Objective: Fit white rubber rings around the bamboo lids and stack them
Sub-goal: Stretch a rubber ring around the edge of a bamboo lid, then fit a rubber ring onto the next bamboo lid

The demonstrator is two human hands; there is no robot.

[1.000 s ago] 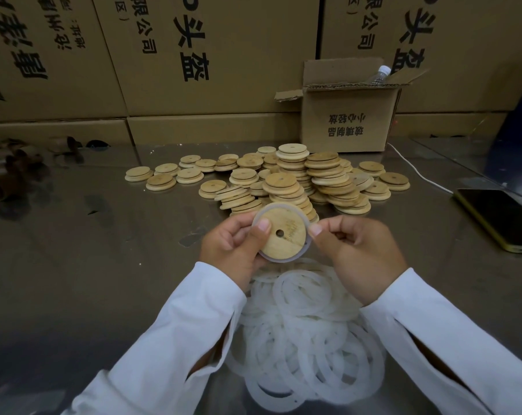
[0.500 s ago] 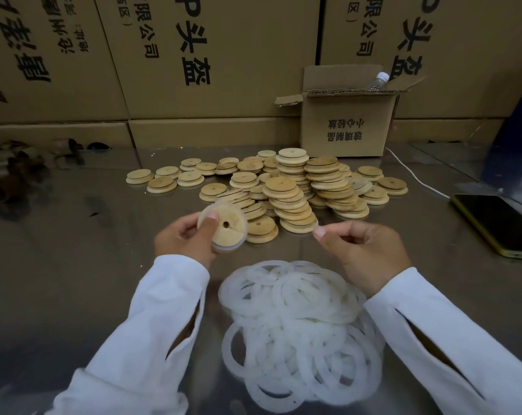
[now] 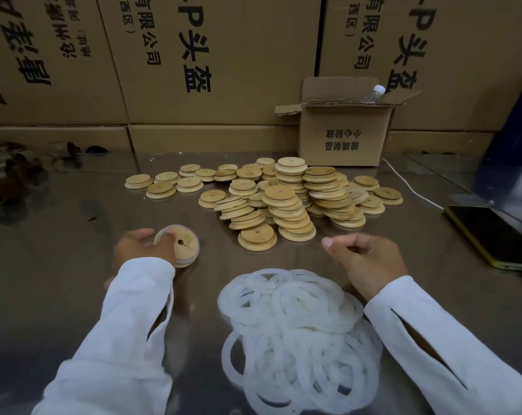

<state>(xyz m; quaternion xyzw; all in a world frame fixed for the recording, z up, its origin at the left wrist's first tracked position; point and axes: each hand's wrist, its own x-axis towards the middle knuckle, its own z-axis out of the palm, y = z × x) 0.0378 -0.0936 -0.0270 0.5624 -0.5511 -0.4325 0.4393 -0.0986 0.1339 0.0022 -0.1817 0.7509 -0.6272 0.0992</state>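
Note:
My left hand grips a round bamboo lid with a white rubber ring around its rim, low over the table at the left. My right hand hovers with loosely curled fingers and holds nothing, just above the heap of white rubber rings at the front centre. Behind both hands lies the pile of bare bamboo lids, some in leaning stacks, others spread singly towards the left.
A small open cardboard box with a plastic bottle in it stands behind the lids. Large cartons wall the back. A phone on a white cable lies at the right. Dark objects sit far left.
My left hand has carried the ringed lid away from my right hand, leftward and down towards the table. My right hand has let go and stayed above the rings.

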